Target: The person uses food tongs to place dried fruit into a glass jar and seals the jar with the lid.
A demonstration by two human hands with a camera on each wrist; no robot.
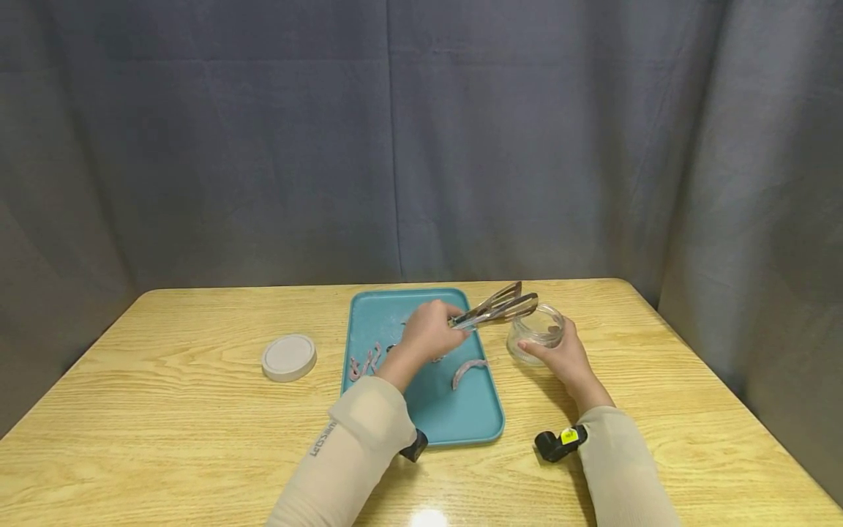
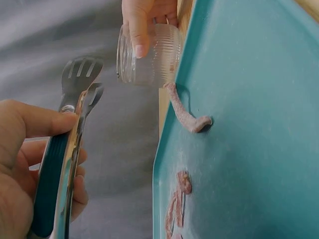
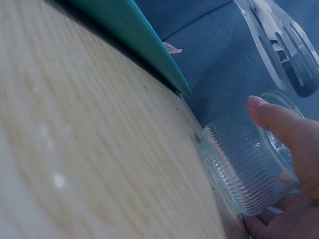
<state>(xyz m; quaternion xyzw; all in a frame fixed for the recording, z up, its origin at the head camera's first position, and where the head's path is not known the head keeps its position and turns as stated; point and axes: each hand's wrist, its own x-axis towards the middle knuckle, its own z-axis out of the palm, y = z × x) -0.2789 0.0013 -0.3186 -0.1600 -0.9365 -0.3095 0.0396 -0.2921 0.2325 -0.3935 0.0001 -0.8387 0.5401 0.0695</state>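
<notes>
My left hand [image 1: 431, 333] grips metal tongs [image 2: 70, 134] with teal handle grips. Their slotted tips point right and overlap the jar's rim in the head view, and no piece shows between them. On the table right of the tray, the ribbed glass jar [image 3: 239, 164] is held by my right hand [image 1: 560, 355], thumb on one side and fingers round the other. Pinkish, powder-dusted strips lie on the teal tray [image 1: 461, 424]: one curved strip [image 2: 187, 117] at its right edge, several thinner strips [image 1: 365, 364] toward its left. My left hand hides part of the tray.
A round white lid [image 1: 288, 357] lies on the wooden table [image 1: 165, 424], left of the tray. Grey curtains [image 1: 263, 146] hang behind the table and along its sides. The tray's raised rim runs close beside the jar.
</notes>
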